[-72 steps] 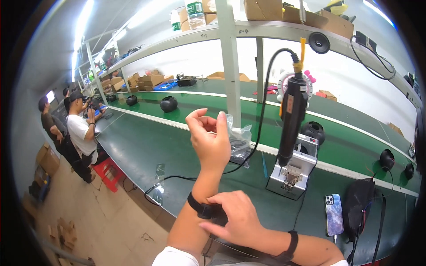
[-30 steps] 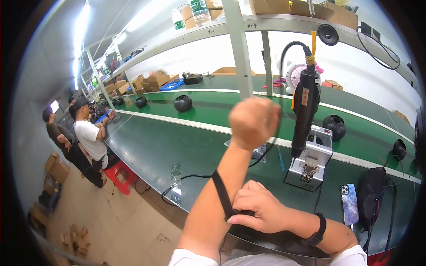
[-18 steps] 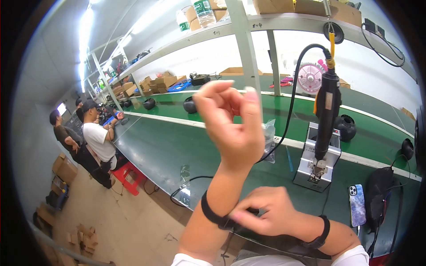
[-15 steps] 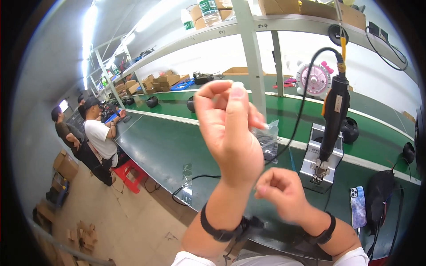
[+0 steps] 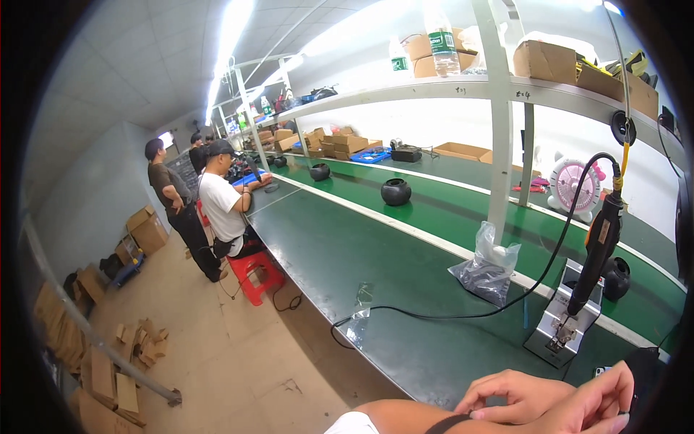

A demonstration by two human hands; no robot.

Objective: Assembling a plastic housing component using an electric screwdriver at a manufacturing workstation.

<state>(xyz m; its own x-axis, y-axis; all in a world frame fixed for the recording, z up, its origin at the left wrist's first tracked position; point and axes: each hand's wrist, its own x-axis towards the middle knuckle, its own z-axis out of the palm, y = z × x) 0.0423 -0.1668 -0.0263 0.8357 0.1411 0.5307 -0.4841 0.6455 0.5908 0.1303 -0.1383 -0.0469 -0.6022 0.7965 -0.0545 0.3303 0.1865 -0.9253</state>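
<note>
Near the bench edge [image 5: 383, 367], room leftward, right hand [image 5: 517, 394] pinches black strap [image 5: 447, 423]; left hand [image 5: 596, 405] curls loosely.

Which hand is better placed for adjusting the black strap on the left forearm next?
The right hand, I think: its fingers are at the black strap; the left hand is on the same forearm, so it can hardly reach.
</note>
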